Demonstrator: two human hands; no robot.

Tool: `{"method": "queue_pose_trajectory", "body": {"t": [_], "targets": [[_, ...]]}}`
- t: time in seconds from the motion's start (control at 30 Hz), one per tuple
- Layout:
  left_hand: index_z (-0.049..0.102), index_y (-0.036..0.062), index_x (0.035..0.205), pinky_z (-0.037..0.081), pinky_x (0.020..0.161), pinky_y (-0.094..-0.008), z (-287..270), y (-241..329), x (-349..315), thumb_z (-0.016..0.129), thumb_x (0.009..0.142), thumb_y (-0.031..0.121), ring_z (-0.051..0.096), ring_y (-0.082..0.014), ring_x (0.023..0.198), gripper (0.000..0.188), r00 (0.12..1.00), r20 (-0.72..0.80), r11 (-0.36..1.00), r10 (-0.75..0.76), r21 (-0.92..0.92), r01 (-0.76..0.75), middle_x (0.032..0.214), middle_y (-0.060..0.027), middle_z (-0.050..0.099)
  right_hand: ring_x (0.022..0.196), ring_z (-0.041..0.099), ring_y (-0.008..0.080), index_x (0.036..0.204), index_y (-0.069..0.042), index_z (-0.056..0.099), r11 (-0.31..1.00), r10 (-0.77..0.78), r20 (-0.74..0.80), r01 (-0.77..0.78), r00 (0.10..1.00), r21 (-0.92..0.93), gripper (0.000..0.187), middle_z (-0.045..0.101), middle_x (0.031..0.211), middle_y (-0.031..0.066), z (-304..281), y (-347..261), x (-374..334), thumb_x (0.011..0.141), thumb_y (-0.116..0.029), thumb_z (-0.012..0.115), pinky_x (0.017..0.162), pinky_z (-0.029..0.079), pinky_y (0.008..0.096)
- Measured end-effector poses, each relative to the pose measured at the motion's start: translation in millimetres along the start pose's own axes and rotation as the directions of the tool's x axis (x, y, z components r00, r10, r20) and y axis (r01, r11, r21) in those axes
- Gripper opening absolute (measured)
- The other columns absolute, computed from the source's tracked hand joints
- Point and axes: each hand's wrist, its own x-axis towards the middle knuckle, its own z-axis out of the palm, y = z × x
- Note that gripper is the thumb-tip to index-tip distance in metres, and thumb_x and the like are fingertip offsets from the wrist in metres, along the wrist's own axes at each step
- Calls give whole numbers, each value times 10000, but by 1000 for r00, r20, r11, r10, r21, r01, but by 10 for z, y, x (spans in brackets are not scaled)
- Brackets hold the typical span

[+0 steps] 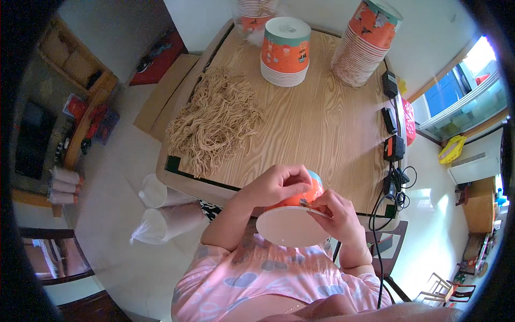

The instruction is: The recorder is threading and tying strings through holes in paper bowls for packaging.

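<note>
An orange paper bucket (320, 185) with a pale blue band is tipped on its side at the table's near edge, its wide white round end towards me. My right hand (337, 213) grips it by the rim, thumb and fingers pressed together at its side. Over the bucket's upper side, my left hand (281, 185) is closed in a pinch; what lies between its fingertips is too small to make out. A small greyish piece (304, 203) shows on the bucket between the two hands. Left of them spreads a loose heap of beige cords (220, 121) on the wooden table (300, 126).
Stacks of nested orange paper buckets (286, 56) stand at the table's far side, a taller leaning stack (362, 48) at far right. Black power adapters (394, 147) and tangled cables run down the right edge. Bagged white stacks (166, 222) lie on the floor at left, near cardboard (166, 96).
</note>
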Motion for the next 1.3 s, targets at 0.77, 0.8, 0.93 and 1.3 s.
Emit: {"method": "queue_pose_trajectory", "body": {"t": [0.77,0.8,0.93,1.3], "targets": [[608,46,763,447,776,-313,51,10,-5,678,700,23,564,-198,878,98,964,-4,825,264,519,-224,885,-62,569,546,539,125,743,-19,577,1000,-21,-108,23,994,17,178,538,671,46,16,16,28,677,-26,742,457,414,243],[604,46,764,444,780,-312,47,7,-8,676,700,21,565,-199,877,99,963,-8,833,269,504,-229,874,-60,578,602,560,167,793,-21,589,996,42,-52,-38,998,79,148,550,714,66,-27,1,24,716,-45,712,507,441,275],[595,46,770,442,779,-315,65,0,-8,674,706,22,568,-203,868,104,963,-21,853,269,470,-228,851,-58,587,671,575,169,840,-7,607,939,210,-6,-200,978,281,114,574,754,90,-74,103,-8,782,-86,667,600,454,270],[584,54,768,438,777,-331,213,105,-94,699,709,55,557,-212,872,129,897,-181,809,404,528,-258,828,-57,578,730,506,71,805,-3,599,749,404,146,-418,903,514,99,583,733,2,11,203,148,798,-83,657,655,420,232]]}}
